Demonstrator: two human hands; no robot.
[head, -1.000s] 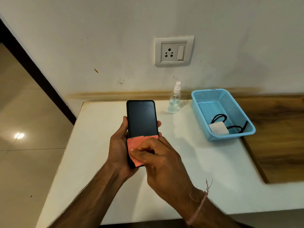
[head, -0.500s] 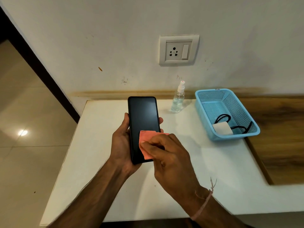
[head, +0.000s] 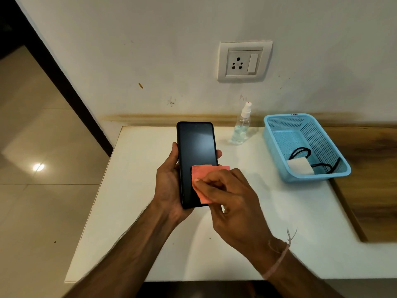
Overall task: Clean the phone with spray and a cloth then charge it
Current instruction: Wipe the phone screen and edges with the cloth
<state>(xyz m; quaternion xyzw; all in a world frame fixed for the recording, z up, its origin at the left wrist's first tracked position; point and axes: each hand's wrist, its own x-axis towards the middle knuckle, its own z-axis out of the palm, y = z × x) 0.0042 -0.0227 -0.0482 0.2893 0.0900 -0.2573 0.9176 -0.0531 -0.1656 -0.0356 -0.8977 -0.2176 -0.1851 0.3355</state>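
My left hand [head: 169, 181] holds a black phone [head: 196, 147] upright above the white table, its dark screen facing me. My right hand [head: 232, 201] pinches a small pink cloth [head: 200, 178] and presses it against the lower right part of the screen. A clear spray bottle [head: 241, 127] with a white nozzle stands on the table by the wall. A white charger with a black cable [head: 300, 165] lies in the blue basket [head: 279, 125]. A wall socket with a switch [head: 243, 61] sits above the bottle.
The white table [head: 139, 211] ends at a left edge over a tiled floor [head: 32, 190]. A wooden surface [head: 369, 179] adjoins the table on the right, behind and beside the basket.
The cloth and my right hand have slid from the screen's lower left toward its lower right. The phone has stayed in my left hand.
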